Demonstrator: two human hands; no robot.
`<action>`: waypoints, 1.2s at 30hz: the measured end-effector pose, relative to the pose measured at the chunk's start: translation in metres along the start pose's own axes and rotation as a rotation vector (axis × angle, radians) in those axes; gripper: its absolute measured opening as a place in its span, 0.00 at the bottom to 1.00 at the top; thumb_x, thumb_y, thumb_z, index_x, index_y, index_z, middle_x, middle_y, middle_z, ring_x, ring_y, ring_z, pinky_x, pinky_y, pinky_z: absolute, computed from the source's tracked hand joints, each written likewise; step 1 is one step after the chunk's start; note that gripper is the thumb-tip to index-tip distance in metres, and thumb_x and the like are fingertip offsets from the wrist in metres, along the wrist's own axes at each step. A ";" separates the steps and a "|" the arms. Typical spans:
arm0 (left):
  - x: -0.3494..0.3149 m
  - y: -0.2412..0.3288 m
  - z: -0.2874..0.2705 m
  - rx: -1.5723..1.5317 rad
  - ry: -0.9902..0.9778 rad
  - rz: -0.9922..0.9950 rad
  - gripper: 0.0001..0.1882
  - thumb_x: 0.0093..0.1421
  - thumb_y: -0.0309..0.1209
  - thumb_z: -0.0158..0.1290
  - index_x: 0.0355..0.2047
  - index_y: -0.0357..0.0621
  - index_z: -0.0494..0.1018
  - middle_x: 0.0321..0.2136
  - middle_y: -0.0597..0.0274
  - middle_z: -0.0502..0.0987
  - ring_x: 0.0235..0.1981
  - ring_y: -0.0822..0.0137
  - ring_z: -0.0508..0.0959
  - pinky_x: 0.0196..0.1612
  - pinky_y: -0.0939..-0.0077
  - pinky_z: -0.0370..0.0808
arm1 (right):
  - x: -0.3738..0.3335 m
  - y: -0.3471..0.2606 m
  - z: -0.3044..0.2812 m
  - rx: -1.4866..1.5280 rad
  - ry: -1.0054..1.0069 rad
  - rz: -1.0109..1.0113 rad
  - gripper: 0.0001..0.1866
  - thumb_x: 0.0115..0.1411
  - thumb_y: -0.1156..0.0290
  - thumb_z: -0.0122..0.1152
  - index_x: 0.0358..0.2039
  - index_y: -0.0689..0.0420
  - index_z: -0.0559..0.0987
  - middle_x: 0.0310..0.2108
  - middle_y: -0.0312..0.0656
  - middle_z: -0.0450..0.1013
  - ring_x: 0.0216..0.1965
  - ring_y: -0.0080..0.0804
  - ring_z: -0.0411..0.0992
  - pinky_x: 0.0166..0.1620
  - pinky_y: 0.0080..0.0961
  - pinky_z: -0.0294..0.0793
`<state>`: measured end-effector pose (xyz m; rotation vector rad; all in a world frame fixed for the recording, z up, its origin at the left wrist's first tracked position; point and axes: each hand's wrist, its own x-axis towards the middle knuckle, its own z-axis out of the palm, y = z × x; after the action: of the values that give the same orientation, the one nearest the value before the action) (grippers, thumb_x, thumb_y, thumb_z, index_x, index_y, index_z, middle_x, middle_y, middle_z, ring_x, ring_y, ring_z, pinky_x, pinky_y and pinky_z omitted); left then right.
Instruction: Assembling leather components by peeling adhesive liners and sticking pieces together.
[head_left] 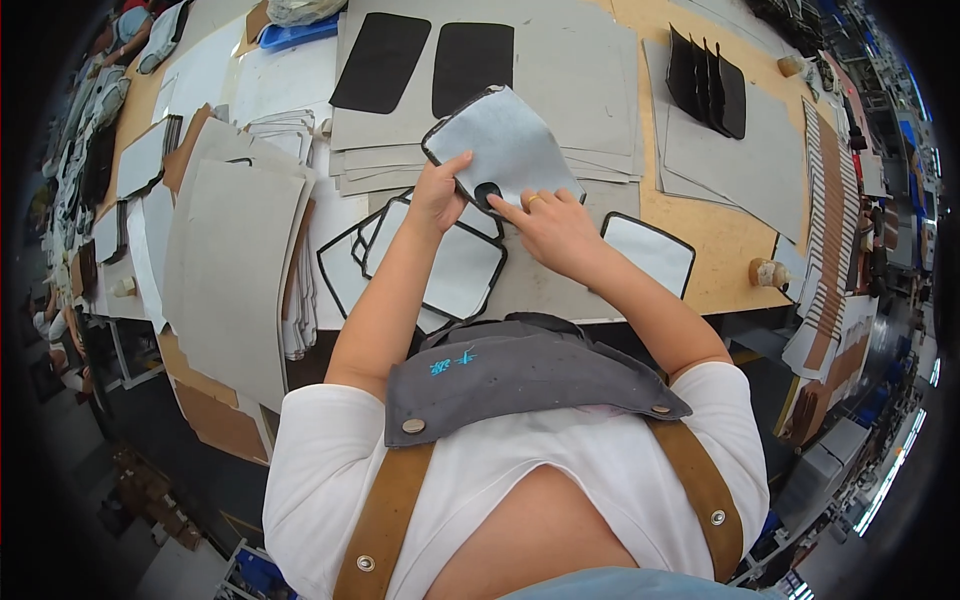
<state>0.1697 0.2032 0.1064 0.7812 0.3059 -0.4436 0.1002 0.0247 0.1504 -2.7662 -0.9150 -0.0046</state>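
A pale blue-white panel (505,130) with a black edge is held up, tilted, above the table. At its left edge, my left hand (442,190) is closed round it, thumb on the pale face. My right hand (555,225) overlaps the panel's near edge with fingers bent over it; its thumb is hidden. The right index fingertip touches a small dark oval (487,193) on the panel, and whether that is a patch or a hole I cannot tell. Below my hands lie several black-edged pale panels (462,265), overlapping. One more pale panel (648,252) lies right of my right wrist.
Two black panels (473,70) lie on grey sheets (580,90) at the back. Several black pieces (708,85) stand at the far right. Grey boards (235,235) are stacked at left. A small jar (768,272) stands near the right edge, and a blue tray (300,32) at the back left.
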 end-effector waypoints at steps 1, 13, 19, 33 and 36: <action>-0.007 0.001 -0.006 -0.002 0.004 -0.001 0.22 0.56 0.22 0.48 0.52 0.36 0.61 0.48 0.56 0.68 0.49 0.62 0.69 0.51 0.66 0.68 | -0.006 -0.004 -0.002 0.123 -0.063 0.004 0.23 0.54 0.67 0.55 0.53 0.49 0.68 0.30 0.41 0.71 0.32 0.36 0.70 0.37 0.27 0.64; -0.069 0.009 -0.028 0.103 -0.205 -0.072 0.19 0.52 0.22 0.53 0.46 0.36 0.67 0.40 0.57 0.73 0.43 0.65 0.74 0.47 0.70 0.70 | -0.004 -0.019 -0.048 0.537 0.509 0.411 0.11 0.56 0.68 0.54 0.39 0.59 0.75 0.34 0.43 0.70 0.33 0.29 0.70 0.32 0.23 0.68; -0.089 0.020 -0.025 0.332 -0.338 -0.096 0.17 0.52 0.22 0.54 0.44 0.38 0.69 0.39 0.61 0.74 0.41 0.67 0.74 0.45 0.73 0.69 | -0.004 -0.019 -0.064 0.811 0.274 0.519 0.14 0.57 0.63 0.55 0.41 0.57 0.76 0.34 0.34 0.70 0.35 0.21 0.66 0.38 0.18 0.64; -0.118 0.024 0.004 0.555 -0.303 -0.062 0.17 0.54 0.30 0.55 0.43 0.38 0.70 0.37 0.63 0.74 0.39 0.71 0.73 0.43 0.77 0.69 | -0.042 -0.005 -0.058 1.234 0.300 0.483 0.10 0.53 0.65 0.61 0.34 0.55 0.78 0.24 0.30 0.68 0.29 0.15 0.61 0.34 0.13 0.62; -0.115 0.009 0.018 0.485 -0.244 -0.105 0.20 0.54 0.32 0.55 0.46 0.37 0.67 0.37 0.61 0.73 0.39 0.70 0.74 0.39 0.77 0.72 | -0.061 0.005 -0.059 1.052 0.390 0.409 0.06 0.53 0.71 0.59 0.31 0.56 0.77 0.26 0.30 0.65 0.28 0.16 0.61 0.33 0.13 0.62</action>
<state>0.0765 0.2266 0.1729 1.1737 0.0068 -0.7198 0.0580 -0.0279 0.2022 -1.8023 -0.1289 0.0044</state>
